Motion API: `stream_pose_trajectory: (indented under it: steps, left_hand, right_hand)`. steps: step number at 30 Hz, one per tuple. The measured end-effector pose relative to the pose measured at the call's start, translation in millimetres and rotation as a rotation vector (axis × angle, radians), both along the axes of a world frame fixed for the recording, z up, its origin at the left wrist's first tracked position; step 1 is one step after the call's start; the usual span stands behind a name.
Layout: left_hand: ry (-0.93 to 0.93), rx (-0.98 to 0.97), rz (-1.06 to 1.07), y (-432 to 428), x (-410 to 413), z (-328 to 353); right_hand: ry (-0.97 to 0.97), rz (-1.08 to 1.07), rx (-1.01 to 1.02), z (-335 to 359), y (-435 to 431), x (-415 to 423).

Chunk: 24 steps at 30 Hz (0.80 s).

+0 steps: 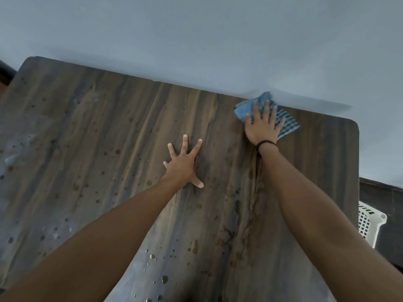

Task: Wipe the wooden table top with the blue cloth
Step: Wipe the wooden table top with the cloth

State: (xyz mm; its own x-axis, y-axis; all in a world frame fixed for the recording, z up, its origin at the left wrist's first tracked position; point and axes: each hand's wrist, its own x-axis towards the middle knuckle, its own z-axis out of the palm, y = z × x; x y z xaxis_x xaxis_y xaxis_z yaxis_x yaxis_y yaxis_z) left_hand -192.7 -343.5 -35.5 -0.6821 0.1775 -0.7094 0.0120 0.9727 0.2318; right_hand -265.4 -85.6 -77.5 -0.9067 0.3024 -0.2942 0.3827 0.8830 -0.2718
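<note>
- Fingers (pixel 266 111) of right hand (pixel 260 128) straight and spread, pressing flat on crumpled blue striped cloth (pixel 287 124) (not curled round it).
- Cloth sits at far right of dark wooden table top (pixel 98 127), by grey wall (pixel 196 29).
- Left hand (pixel 182 165) splayed flat on bare wood mid-table, holding nothing.
- Water droplets (pixel 164 279) scattered over wood; white plastic lattice basket (pixel 368 223) beyond right edge.

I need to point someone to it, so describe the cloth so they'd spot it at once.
Take the wooden table top and follow its far edge, along the wall, toward the right corner. There the right hand presses flat on the blue cloth: folded, partly dark-striped, the only fabric on the table.
</note>
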Motion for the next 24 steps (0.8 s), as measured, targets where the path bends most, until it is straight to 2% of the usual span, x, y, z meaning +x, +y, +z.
stream_pose_trajectory:
  steps: [3,7,9,13,15,18,21,24]
  left_hand:
    - [0.010,0.009,0.005,0,0,-1]
    - [0.008,-0.012,0.000,1,0,-2]
    - [0.008,-0.006,0.000,2,-1,-1]
    - [0.010,-0.012,0.006,0,0,0]
    - [0.011,-0.004,0.002,0,1,0]
    - [0.021,0.011,0.002,-1,2,0]
    - [0.029,0.009,0.005,-1,2,-1]
    - [0.017,-0.002,0.005,1,1,-3]
  right_hand:
    - [0.075,0.253,0.018,-5,-37,67]
    - [0.060,0.352,0.051,-6,-37,154]
    - [0.048,0.286,0.089,-7,-17,138]
    - [0.033,-0.109,0.000,-2,6,48]
    - [0.003,-0.151,-0.013,-2,-2,25]
    - [0.046,0.082,0.012,-6,-24,58]
    - [0.083,0.244,0.053,-5,-40,156]
    - [0.002,0.351,0.050,-1,-37,220]
